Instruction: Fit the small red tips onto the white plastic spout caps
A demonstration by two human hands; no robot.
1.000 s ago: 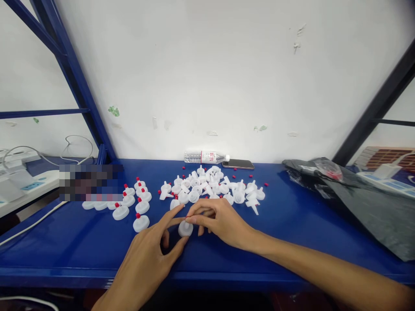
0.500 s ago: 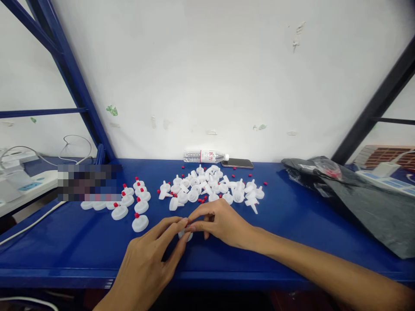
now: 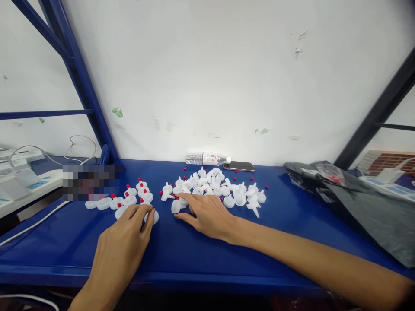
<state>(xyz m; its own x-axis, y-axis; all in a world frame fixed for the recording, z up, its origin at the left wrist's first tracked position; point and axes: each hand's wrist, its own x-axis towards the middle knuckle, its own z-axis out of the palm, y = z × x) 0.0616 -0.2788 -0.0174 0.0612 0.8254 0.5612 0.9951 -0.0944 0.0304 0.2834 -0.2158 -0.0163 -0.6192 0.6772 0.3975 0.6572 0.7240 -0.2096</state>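
Note:
My left hand (image 3: pixel 120 242) pinches a white nozzle cap (image 3: pixel 156 217) by its top, at the near end of the rows of nozzle caps with red tips (image 3: pixel 130 199). Its fingers cover that cap's tip. Over the front left edge of a heap of loose white nozzle caps (image 3: pixel 240 198), my right hand (image 3: pixel 212 216) is open. The thumb and forefinger stand apart on either side of a single white nozzle cap (image 3: pixel 176 207) lying on the blue table. Whether they touch it I cannot tell.
Small red tips (image 3: pixel 252 178) lie scattered around the heap. Behind it are a clear plastic bottle (image 3: pixel 207 159) on its side and a phone (image 3: pixel 239 166). A black plastic bag (image 3: pixel 350 207) lies on the right, a power strip (image 3: pixel 42 183) with cables on the left.
My left hand has moved left with a nozzle cap to the near end of the rows. My right hand has come off that cap, opened and shifted towards the heap.

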